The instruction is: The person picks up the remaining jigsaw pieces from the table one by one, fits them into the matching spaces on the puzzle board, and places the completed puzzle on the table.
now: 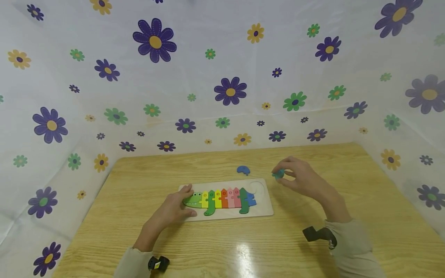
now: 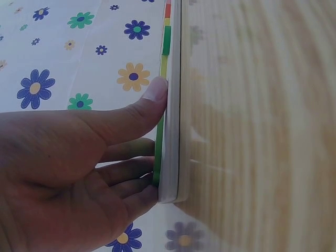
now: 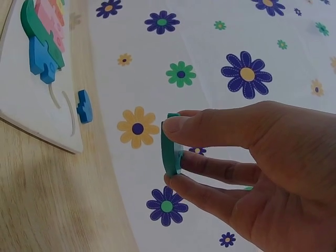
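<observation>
A wooden crocodile puzzle board (image 1: 265, 204) lies on the table, with coloured numbered pieces (image 1: 224, 198) set between the green head (image 1: 193, 200) and a blue piece (image 1: 250, 199). At the board's right end, a curved recess shows. My left hand (image 1: 172, 206) rests on the board's left end, thumb along the near side and fingertips over the head. Right of the board and raised, my right hand (image 1: 299, 175) pinches a teal puzzle piece (image 3: 169, 149) between thumb and fingertips. Behind the board lies a loose blue puzzle piece (image 1: 243, 170).
The wooden table (image 1: 146, 173) has flower-printed white sheeting (image 1: 194, 77) standing behind it and along both sides. Black wrist mounts (image 1: 318, 234) sit at both cuffs.
</observation>
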{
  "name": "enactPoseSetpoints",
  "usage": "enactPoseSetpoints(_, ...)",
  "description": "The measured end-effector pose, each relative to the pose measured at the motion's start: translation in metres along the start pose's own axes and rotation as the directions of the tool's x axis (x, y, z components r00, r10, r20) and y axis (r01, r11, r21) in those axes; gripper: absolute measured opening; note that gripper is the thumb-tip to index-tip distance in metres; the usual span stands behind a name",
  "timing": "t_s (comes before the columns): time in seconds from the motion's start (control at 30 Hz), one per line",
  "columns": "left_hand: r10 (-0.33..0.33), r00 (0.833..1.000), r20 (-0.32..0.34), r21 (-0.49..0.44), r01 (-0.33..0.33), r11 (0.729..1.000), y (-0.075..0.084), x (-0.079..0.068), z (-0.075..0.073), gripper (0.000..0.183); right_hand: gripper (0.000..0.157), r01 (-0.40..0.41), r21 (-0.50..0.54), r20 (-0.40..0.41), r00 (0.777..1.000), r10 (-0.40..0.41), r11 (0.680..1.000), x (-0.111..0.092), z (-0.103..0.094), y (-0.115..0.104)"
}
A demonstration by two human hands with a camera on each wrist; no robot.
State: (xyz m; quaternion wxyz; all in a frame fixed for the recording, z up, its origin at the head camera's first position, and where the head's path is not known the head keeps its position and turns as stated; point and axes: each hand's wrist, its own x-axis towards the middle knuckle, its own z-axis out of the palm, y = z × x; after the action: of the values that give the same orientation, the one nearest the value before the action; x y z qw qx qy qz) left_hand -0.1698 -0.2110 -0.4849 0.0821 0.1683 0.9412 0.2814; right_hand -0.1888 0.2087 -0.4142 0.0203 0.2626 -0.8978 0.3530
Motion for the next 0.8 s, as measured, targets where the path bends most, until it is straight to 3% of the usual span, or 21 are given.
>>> enactPoseSetpoints(0.8, -0.010, 1.000, 0.005, 0.001, 0.010, 1.000, 0.003, -0.002, -0.001, 0.076, 0.017, 0.004, -0.047, 0.045, 0.999, -0.002, 0.999, 0.005, 0.011, -0.006)
